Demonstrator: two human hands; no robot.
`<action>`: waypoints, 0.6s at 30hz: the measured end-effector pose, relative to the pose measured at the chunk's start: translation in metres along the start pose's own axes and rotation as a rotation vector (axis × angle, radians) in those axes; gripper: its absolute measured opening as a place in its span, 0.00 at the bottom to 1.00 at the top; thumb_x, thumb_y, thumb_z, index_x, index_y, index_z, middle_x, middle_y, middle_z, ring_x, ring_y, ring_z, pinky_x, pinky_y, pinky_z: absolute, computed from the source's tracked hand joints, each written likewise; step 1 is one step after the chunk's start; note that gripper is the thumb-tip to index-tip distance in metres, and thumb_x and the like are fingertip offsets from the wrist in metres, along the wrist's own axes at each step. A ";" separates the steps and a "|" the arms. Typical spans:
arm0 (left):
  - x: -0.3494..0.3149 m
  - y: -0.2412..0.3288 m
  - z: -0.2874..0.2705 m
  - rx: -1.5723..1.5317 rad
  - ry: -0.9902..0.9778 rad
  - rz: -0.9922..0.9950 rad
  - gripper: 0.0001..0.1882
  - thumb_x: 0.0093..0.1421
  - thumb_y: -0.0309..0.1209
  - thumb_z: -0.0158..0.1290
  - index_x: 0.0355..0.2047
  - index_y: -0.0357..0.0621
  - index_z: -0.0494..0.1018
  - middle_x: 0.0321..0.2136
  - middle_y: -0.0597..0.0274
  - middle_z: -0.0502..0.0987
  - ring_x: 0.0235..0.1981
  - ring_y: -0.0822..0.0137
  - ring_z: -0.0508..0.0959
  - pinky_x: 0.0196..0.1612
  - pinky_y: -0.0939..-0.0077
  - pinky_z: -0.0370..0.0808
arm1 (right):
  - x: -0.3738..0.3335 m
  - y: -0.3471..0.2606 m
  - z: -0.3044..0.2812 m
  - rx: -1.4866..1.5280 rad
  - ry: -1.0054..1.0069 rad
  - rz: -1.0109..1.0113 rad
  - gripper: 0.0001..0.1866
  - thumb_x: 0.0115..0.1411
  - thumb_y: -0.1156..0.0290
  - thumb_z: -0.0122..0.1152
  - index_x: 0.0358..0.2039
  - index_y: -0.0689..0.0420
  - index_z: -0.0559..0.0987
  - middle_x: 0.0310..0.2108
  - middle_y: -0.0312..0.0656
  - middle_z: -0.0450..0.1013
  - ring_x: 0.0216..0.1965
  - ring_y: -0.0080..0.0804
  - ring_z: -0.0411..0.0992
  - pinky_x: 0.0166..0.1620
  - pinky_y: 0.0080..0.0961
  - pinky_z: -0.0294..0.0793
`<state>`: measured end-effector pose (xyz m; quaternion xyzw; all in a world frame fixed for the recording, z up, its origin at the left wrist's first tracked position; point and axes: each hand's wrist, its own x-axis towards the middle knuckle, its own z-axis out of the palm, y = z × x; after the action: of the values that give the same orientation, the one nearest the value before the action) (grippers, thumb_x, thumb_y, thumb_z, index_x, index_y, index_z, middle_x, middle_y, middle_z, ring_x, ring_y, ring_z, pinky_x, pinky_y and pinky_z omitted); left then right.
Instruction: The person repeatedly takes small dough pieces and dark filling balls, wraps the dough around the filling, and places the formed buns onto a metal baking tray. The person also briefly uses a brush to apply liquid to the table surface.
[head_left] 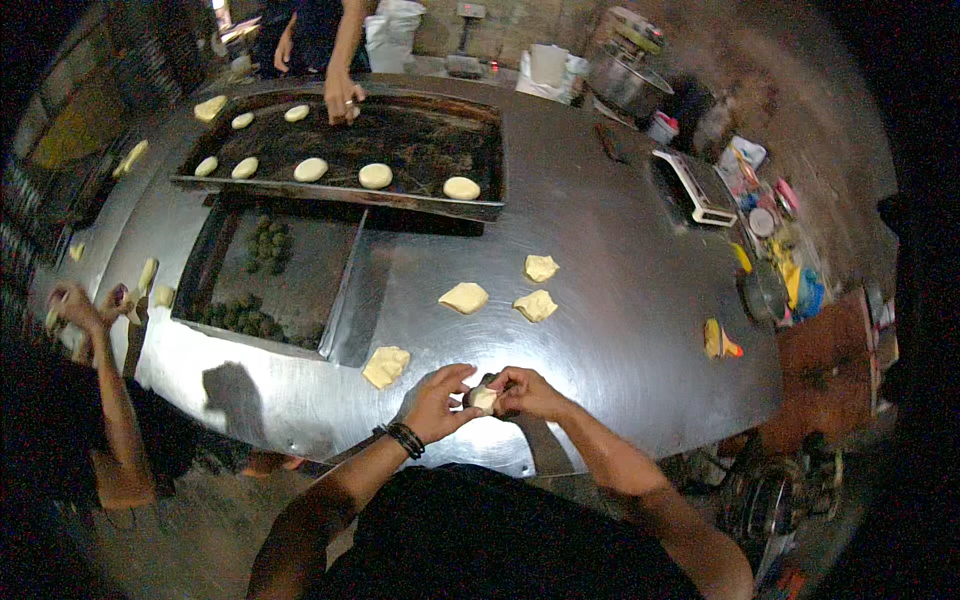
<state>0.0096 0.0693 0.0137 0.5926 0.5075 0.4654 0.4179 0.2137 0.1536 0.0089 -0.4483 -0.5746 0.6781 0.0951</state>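
Ten fingers seem to share one dough piece (pixel 484 400): the left hand (pixel 437 405) cups it, the right hand (pixel 530 393) pinches it, perhaps to shape its rim, above the worktop (pixel 620 300) near its front edge. Four flat pieces (pixel 464 297) lie beyond, apparently for easy reach; a tray (pixel 420 203) sits along the far edge. No writing is readable.

Hands (pixel 437 406) close together, fingers (pixel 512 382) bent, forearms (pixel 612 450) angled inward.
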 end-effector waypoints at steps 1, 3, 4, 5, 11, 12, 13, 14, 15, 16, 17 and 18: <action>0.002 -0.003 0.004 0.104 -0.042 0.098 0.14 0.53 0.30 0.58 0.41 0.43 0.76 0.39 0.57 0.76 0.39 0.64 0.77 0.38 0.74 0.78 | -0.005 0.007 0.005 0.174 0.020 -0.067 0.10 0.49 0.79 0.64 0.33 0.58 0.77 0.32 0.40 0.74 0.32 0.25 0.73 0.37 0.21 0.75; 0.003 -0.008 0.011 0.192 0.033 0.084 0.11 0.50 0.27 0.60 0.35 0.42 0.76 0.36 0.58 0.76 0.39 0.62 0.77 0.38 0.71 0.76 | -0.016 0.006 0.013 -0.252 0.189 -0.520 0.10 0.48 0.76 0.65 0.34 0.57 0.78 0.34 0.43 0.73 0.39 0.31 0.72 0.41 0.26 0.74; 0.003 -0.009 0.015 0.228 0.027 0.071 0.09 0.48 0.26 0.61 0.31 0.41 0.77 0.35 0.59 0.76 0.38 0.61 0.76 0.39 0.70 0.76 | -0.019 -0.001 0.018 -0.462 0.225 -0.495 0.09 0.49 0.75 0.64 0.32 0.57 0.78 0.34 0.44 0.73 0.41 0.35 0.72 0.42 0.28 0.73; 0.004 -0.011 0.016 0.252 0.063 0.097 0.05 0.48 0.27 0.59 0.27 0.41 0.77 0.35 0.60 0.76 0.38 0.58 0.76 0.38 0.67 0.74 | -0.021 -0.015 0.019 -0.527 0.194 -0.534 0.05 0.50 0.71 0.62 0.26 0.58 0.78 0.30 0.47 0.71 0.37 0.42 0.72 0.39 0.35 0.72; -0.019 -0.004 0.021 0.124 0.275 -0.081 0.09 0.58 0.30 0.53 0.37 0.42 0.77 0.42 0.57 0.76 0.40 0.62 0.77 0.46 0.73 0.71 | -0.001 -0.128 0.026 -0.708 0.208 -0.938 0.12 0.56 0.70 0.57 0.39 0.61 0.76 0.40 0.49 0.72 0.42 0.46 0.71 0.44 0.38 0.71; -0.027 -0.001 0.018 -0.060 0.368 -0.133 0.10 0.60 0.30 0.52 0.40 0.41 0.76 0.43 0.57 0.76 0.41 0.65 0.76 0.46 0.74 0.71 | 0.003 -0.134 0.032 -0.619 0.318 -1.056 0.14 0.57 0.69 0.55 0.43 0.61 0.76 0.45 0.49 0.72 0.47 0.47 0.70 0.48 0.39 0.70; -0.035 0.002 0.014 -0.126 0.557 -0.153 0.10 0.60 0.30 0.51 0.40 0.39 0.76 0.42 0.57 0.76 0.40 0.67 0.76 0.45 0.75 0.71 | 0.007 -0.132 0.043 -0.598 0.353 -1.117 0.16 0.58 0.68 0.53 0.46 0.61 0.74 0.48 0.50 0.69 0.51 0.49 0.67 0.51 0.41 0.67; -0.042 0.004 0.008 -0.192 0.740 -0.135 0.10 0.61 0.30 0.50 0.40 0.38 0.75 0.40 0.58 0.77 0.39 0.69 0.75 0.44 0.75 0.71 | 0.012 -0.124 0.055 -0.650 0.369 -1.123 0.17 0.59 0.67 0.52 0.48 0.60 0.73 0.52 0.51 0.66 0.54 0.50 0.64 0.54 0.42 0.64; -0.050 0.005 -0.010 -0.059 0.761 -0.243 0.10 0.61 0.30 0.50 0.39 0.38 0.76 0.39 0.58 0.77 0.38 0.68 0.75 0.43 0.74 0.71 | 0.019 -0.111 0.065 -0.757 0.349 -1.061 0.19 0.60 0.67 0.51 0.50 0.60 0.72 0.55 0.52 0.64 0.58 0.52 0.61 0.58 0.44 0.62; -0.056 0.006 -0.027 0.088 0.784 -0.432 0.09 0.61 0.30 0.49 0.37 0.38 0.76 0.38 0.58 0.77 0.37 0.67 0.75 0.42 0.73 0.72 | 0.025 -0.094 0.075 -0.826 0.337 -1.015 0.20 0.60 0.66 0.50 0.51 0.60 0.71 0.57 0.53 0.62 0.59 0.54 0.59 0.59 0.45 0.60; -0.062 0.006 -0.038 0.232 0.839 -0.364 0.09 0.61 0.30 0.49 0.36 0.38 0.76 0.35 0.57 0.78 0.35 0.66 0.75 0.39 0.73 0.72 | 0.031 -0.075 0.083 -0.951 0.290 -0.898 0.21 0.60 0.66 0.50 0.52 0.60 0.70 0.58 0.54 0.59 0.60 0.56 0.57 0.60 0.46 0.58; -0.064 0.005 -0.049 0.267 0.828 -0.281 0.09 0.60 0.30 0.50 0.36 0.38 0.76 0.34 0.57 0.77 0.35 0.64 0.76 0.38 0.73 0.72 | 0.037 -0.058 0.088 -1.122 0.217 -0.709 0.21 0.61 0.66 0.49 0.53 0.60 0.68 0.59 0.55 0.57 0.61 0.58 0.54 0.61 0.47 0.56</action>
<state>-0.0404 0.0060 0.0209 0.3308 0.7628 0.5324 0.1588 0.1069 0.1347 0.0353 -0.2796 -0.9396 0.1554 0.1220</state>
